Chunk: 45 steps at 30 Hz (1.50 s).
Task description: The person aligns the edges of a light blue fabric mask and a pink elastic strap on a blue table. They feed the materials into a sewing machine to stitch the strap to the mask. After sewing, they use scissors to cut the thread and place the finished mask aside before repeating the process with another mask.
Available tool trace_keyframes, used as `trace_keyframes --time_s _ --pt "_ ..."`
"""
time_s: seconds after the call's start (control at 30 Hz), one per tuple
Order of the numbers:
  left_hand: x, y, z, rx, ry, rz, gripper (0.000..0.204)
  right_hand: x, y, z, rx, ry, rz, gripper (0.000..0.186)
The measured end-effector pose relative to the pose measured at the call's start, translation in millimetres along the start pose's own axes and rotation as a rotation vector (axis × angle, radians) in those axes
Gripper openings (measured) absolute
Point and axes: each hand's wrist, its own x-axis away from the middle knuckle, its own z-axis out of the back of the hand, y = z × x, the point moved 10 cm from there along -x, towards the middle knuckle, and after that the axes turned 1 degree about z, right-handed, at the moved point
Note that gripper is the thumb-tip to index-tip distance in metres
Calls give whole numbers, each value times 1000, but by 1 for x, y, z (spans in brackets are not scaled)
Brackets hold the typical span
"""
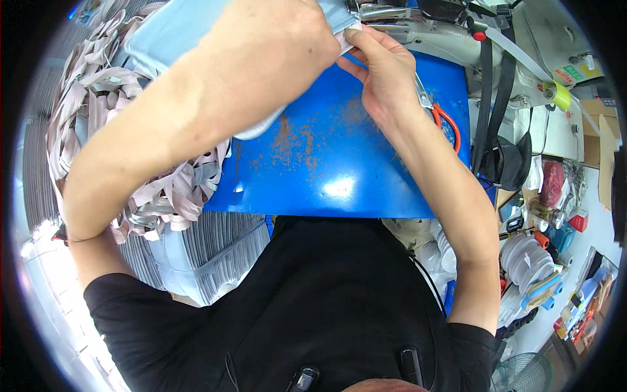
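Note:
A light blue padded fabric piece (176, 36) with a stitched edge lies at the top left, partly under my left arm. My left hand (281, 42) is over this fabric; its fingers are hidden behind the back of the hand. Close beside it, my right hand (386, 72) pinches a small pale pink strip (344, 42) at the fabric's right end between thumb and fingers. Metal parts of what looks like a sewing machine (434, 40) are just beyond both hands. Red-handled scissors (449, 124) lie right of my right wrist, partly hidden by it.
Beneath my hands is a blue, worn tabletop (326, 163). A tangled heap of pinkish and grey strips (173, 196) hangs at its left, above bundled stacks of grey sheets (209, 258). Black straps (486, 98) run down at right. White spools (526, 261) and tools crowd the far right.

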Motion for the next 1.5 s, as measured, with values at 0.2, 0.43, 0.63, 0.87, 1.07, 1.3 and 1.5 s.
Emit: trace_keyframes --time_s 0.2,0.43,0.63,0.87,1.07,1.3,1.5 --pt "3 18 -9 -110 94 130 32 7 -2 -4 -21 13 8 21" --pt "-15 32 -14 53 185 275 13 15 3 -4 -105 0 -3 25" --pt "-32 26 -22 229 290 347 16 31 -4 14 98 -50 117 29" --pt "19 49 -9 412 595 397 31 80 -25 37 556 -143 160 30" --pt "31 63 -10 397 645 137 27 92 -12 36 255 -97 57 27" --pt "14 42 -12 339 644 63 21 61 -7 11 94 -187 61 23" --pt "-5 13 -15 313 539 72 22 24 -6 -4 65 -181 71 23"
